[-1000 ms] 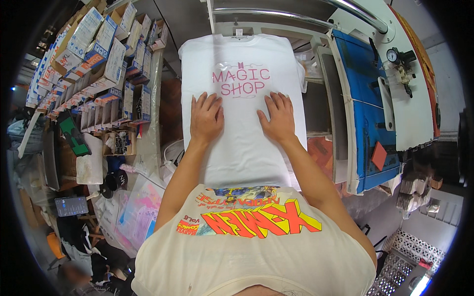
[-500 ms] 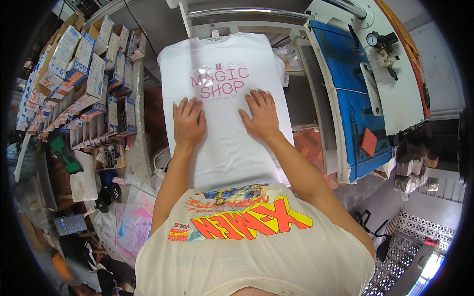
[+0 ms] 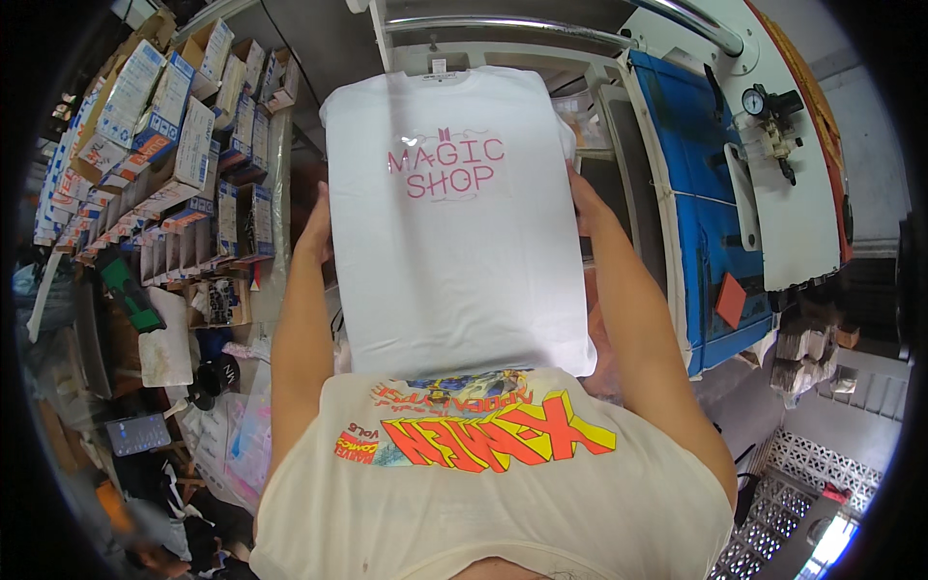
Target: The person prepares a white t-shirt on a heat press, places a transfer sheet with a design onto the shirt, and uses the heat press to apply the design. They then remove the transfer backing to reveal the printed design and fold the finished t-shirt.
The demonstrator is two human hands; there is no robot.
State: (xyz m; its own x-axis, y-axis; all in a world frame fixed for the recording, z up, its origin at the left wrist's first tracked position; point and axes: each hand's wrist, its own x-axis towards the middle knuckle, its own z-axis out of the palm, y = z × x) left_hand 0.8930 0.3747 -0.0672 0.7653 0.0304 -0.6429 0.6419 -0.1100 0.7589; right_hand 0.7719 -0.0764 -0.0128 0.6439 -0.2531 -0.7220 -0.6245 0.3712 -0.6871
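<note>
A white T-shirt (image 3: 454, 280) lies spread flat in front of me, collar at the far end, with pink lettering (image 3: 449, 169) on its chest. A clear shiny film seems to lie over the print. What supports the shirt is hidden beneath it. At its left edge is my left hand (image 3: 315, 227), seen side-on, the fingers partly hidden against the cloth. My right hand (image 3: 585, 201) is at the opposite edge, its fingers mostly tucked out of sight behind the fabric. Whether either hand grips the shirt cannot be made out.
On the right stands a machine with a blue padded panel (image 3: 710, 232), a red square (image 3: 730, 301) on it and a pressure gauge (image 3: 755, 100) beyond. A metal bar (image 3: 512, 26) crosses the far side. Stacked cardboard boxes (image 3: 179, 155) fill the left; a phone-like screen (image 3: 137, 436) sits below.
Both hands have left the top of the shirt, where they lay flat below the print, and moved outward to its left and right edges. The view has shifted slightly.
</note>
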